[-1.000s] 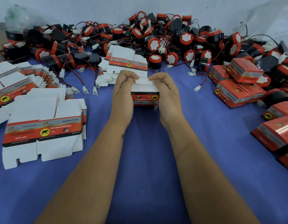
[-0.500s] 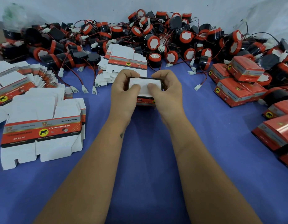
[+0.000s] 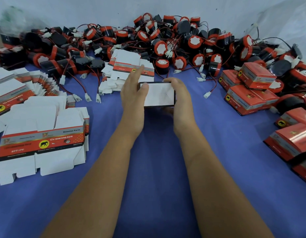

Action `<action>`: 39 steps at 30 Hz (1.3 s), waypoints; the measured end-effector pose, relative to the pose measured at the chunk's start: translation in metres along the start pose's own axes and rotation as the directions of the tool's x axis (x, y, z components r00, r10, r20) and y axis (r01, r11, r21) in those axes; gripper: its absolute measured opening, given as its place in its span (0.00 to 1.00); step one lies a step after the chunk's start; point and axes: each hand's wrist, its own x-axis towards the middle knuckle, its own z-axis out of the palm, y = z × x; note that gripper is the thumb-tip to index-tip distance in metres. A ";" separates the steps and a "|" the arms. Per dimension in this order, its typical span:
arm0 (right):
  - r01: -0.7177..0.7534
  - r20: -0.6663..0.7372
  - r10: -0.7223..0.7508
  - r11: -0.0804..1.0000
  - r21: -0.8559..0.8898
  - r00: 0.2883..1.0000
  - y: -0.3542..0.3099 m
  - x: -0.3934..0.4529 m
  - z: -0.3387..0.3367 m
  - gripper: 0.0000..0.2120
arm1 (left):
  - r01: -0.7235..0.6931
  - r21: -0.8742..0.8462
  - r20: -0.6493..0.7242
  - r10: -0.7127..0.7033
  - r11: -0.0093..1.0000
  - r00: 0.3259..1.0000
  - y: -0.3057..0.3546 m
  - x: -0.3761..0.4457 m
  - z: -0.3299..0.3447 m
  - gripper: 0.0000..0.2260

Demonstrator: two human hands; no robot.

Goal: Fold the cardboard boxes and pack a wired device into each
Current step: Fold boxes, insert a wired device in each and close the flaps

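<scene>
1. Box (image 3: 158,95) held mid-frame above the blue cloth (image 3: 157,169), white folded-flap face toward camera.
2. Right hand (image 3: 180,98) curled round box's right side, fingers over the far edge.
3. Left hand (image 3: 133,93) at box's left edge, thumb resting on white face, fingers straight and extended forward.
4. Flat box blanks (image 3: 40,140) stacked left; wired devices (image 3: 160,47) heaped behind; packed boxes (image 3: 251,90) right.

Red-and-black wired devices (image 3: 160,48) on blue cloth (image 3: 154,169).
</scene>
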 end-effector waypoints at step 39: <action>-0.252 -0.387 -0.095 0.613 -0.749 0.917 -0.002 0.210 -0.082 0.39 | 0.154 -0.153 -0.514 -0.212 0.976 0.831 -0.030 0.022 -0.002 0.32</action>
